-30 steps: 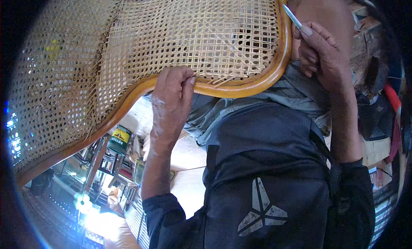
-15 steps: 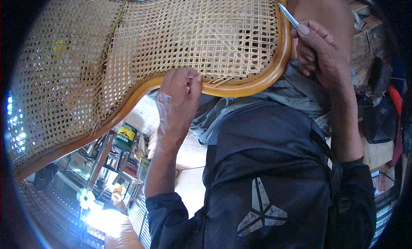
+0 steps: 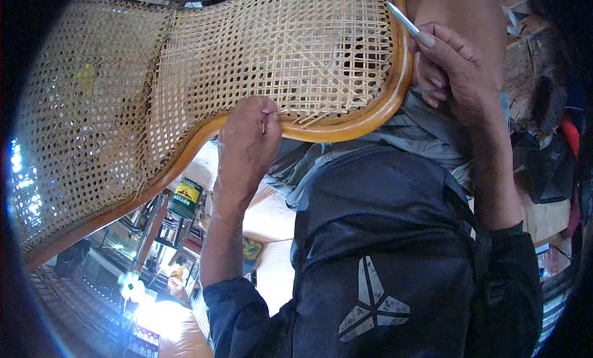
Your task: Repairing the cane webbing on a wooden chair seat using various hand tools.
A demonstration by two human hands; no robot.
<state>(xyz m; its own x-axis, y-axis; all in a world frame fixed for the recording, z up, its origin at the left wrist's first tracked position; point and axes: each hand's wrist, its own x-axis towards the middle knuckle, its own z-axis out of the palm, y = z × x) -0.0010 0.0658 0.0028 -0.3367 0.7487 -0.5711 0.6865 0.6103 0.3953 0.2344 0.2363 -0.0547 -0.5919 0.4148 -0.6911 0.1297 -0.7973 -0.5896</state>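
The left hand (image 3: 248, 136) shifted leftward, pinched together; the right hand (image 3: 456, 68) gripped a pointed tool (image 3: 404, 20) best kept from snagging cane (image 3: 247, 52).

There are 2 hands (image 3: 250, 136) (image 3: 457, 71), 1 pointed tool (image 3: 403, 18), 1 cane-filled frame (image 3: 346, 131) and 1 green-and-yellow can (image 3: 184, 199).

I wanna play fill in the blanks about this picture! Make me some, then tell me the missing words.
1. The hand that holds the pointed tool is the person's ____ one.
2. The left hand is at the glossy frame, which is ____, not straight.
3. The woven panel is full of little ____.
4. The green can has a big patch of ____.

Missing words: right; curved; holes; yellow.
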